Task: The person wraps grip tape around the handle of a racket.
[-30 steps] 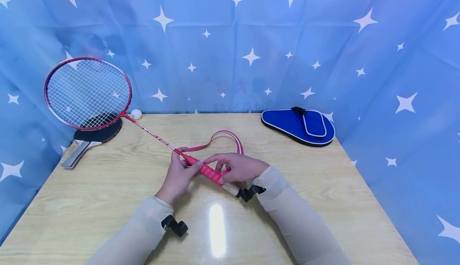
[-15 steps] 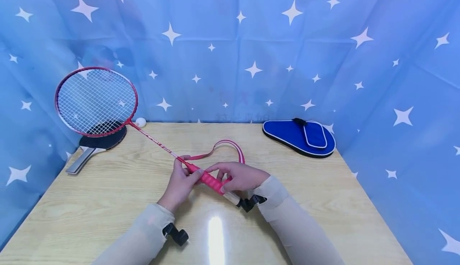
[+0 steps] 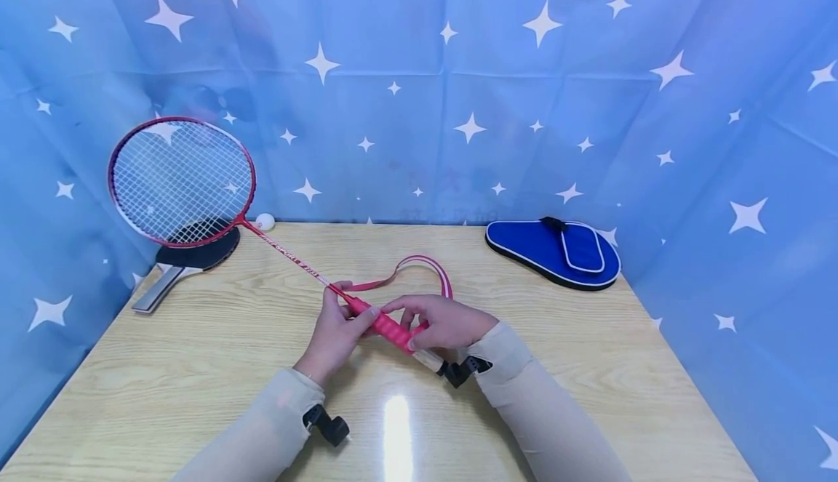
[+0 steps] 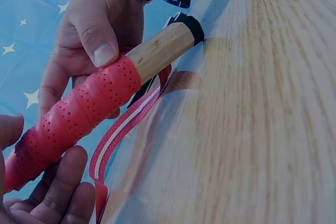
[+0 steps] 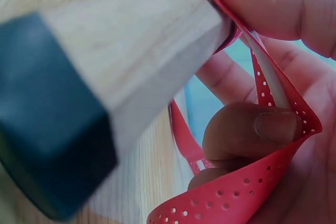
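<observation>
A red badminton racket point(image 3: 288, 253) slants across the head view, its strung head at the upper left. My left hand point(image 3: 335, 333) grips it at the top of the handle, thumb over the wrap. Perforated red grip tape point(image 4: 86, 100) covers most of the handle. Bare wood point(image 4: 163, 51) shows below it, ending in a dark butt cap point(image 5: 52, 114). With thumb and fingers, my right hand point(image 3: 452, 322) holds the tape at the lower edge of the wrap. The tape's loose tail point(image 3: 419, 258), striped white along its inner side, loops behind the hands.
Behind the racket head lies a black table tennis bat point(image 3: 203, 253) with a pale handle. A white ball point(image 3: 265, 222) sits at the table's back edge. A blue bat case point(image 3: 530, 246) lies at the back right. A starry blue curtain point(image 3: 393, 46) borders the wooden table point(image 3: 196, 380).
The head view has shifted, so the scene sits lower and slightly further right. Both hands keep nearly the same hold on the racket and tape.
</observation>
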The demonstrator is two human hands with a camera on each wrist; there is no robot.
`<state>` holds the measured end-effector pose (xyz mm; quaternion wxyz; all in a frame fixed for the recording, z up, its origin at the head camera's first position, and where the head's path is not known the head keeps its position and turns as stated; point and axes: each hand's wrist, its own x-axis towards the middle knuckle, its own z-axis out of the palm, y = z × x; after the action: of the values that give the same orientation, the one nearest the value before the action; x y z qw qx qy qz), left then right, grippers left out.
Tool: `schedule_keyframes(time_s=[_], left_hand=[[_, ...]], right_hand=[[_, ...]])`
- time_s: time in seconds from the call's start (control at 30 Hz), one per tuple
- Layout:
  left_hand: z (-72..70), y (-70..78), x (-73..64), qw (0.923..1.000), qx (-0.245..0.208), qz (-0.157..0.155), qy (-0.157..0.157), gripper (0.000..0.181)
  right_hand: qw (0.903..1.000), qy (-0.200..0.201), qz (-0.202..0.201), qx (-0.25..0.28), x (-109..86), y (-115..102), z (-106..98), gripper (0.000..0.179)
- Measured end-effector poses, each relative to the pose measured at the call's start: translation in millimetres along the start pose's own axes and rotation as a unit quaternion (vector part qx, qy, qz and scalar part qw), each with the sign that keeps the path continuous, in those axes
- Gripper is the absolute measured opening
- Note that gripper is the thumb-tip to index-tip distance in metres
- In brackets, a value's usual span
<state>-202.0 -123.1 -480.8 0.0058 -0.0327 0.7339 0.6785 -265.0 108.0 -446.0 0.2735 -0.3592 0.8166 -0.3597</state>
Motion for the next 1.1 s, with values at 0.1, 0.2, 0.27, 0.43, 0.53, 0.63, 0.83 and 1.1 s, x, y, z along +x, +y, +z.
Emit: schedule_keyframes(time_s=[0.1, 0.2, 0.27, 0.43, 0.53, 0.63, 0.83, 1.1], left_hand=[[-0.8, 0.9, -1.0, 1.0000, 0.008, -0.002, 0.002, 0.072], [-1.1, 1.0, -1.7, 0.9999, 0.011, -0.003, 0.005, 0.073], [-1.0, 1.3, -1.4, 0.9999, 0.012, -0.004, 0.007, 0.072], [-0.8, 1.7, -0.2, 0.9999, 0.008, 0.001, 0.007, 0.070], [-0.9, 1.6, 0.2, 1.0000, -0.001, 0.004, 0.005, 0.070], [-0.6, 1.5, 1.2, 0.9999, -0.012, 0.001, 0.003, 0.070], [-0.9, 1.1, 1.7, 1.0000, -0.005, -0.005, 0.002, 0.074], [-2.0, 2.4, 1.5, 0.9999, 0.007, -0.007, 0.005, 0.076]], right_hand=[[1.0000, 0.000, 0.000, -0.001, 0.4, -1.0, -0.4, 0.071], [1.0000, -0.002, 0.000, -0.002, 0.8, -0.7, -1.5, 0.071], [1.0000, -0.005, 0.000, 0.005, 0.5, -0.3, -2.5, 0.070], [0.9978, -0.021, 0.020, 0.059, -1.0, 0.9, -3.6, 0.069], [0.9958, -0.030, 0.036, 0.079, -1.0, 1.9, -3.4, 0.071], [0.9954, -0.032, 0.039, 0.082, -1.0, 1.9, -3.3, 0.072], [0.9959, -0.025, 0.046, 0.074, 0.1, 1.5, -3.7, 0.073], [0.9973, -0.024, 0.033, 0.061, 1.1, 3.7, -4.7, 0.068]])
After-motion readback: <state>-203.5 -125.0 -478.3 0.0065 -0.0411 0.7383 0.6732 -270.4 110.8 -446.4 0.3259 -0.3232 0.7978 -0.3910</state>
